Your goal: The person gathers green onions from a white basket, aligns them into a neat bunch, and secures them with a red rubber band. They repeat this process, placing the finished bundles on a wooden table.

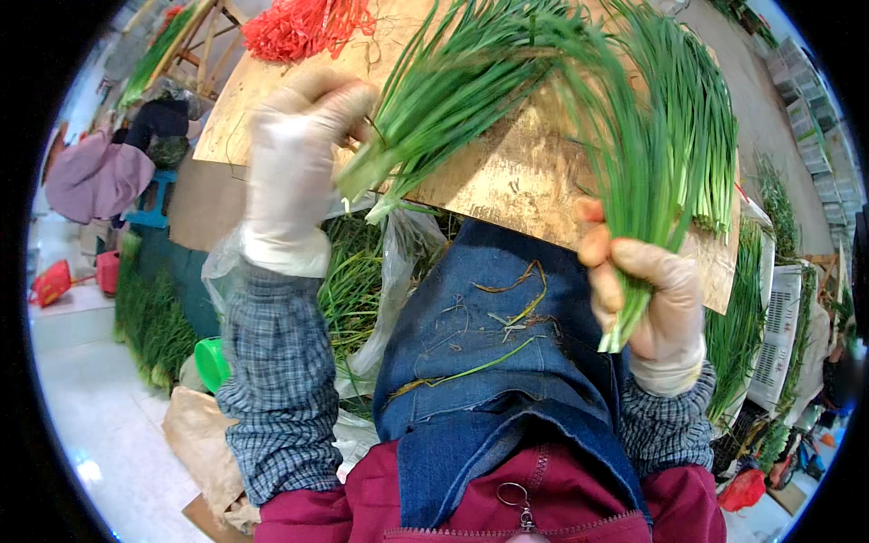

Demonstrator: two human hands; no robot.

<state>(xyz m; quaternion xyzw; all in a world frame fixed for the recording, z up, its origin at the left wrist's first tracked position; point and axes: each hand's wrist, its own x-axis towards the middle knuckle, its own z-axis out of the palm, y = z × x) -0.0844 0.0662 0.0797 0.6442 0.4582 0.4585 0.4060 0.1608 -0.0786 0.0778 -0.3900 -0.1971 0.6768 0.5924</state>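
Note:
My right hand [641, 292], in a thin pale glove, grips the pale stem ends of a bunch of long green leaves [628, 156], likely Chinese chives, whose tips arch up and left. My left hand [316, 112], gloved and slightly blurred, is at the left, its fingers curled beside the stem end of another green bunch [434, 122] lying on the wooden board [516, 183]. Whether those fingers pinch anything is unclear. A further bunch [699, 129] rests at the board's right side, stems towards me.
Red plastic ties [305, 27] lie on the board's far left. Below it, a clear plastic bag [400, 271] holds green and yellowed leaves. More greens [736, 326] and a white crate [777, 332] stand at the right. Leaf scraps lie on my denim apron [475, 380].

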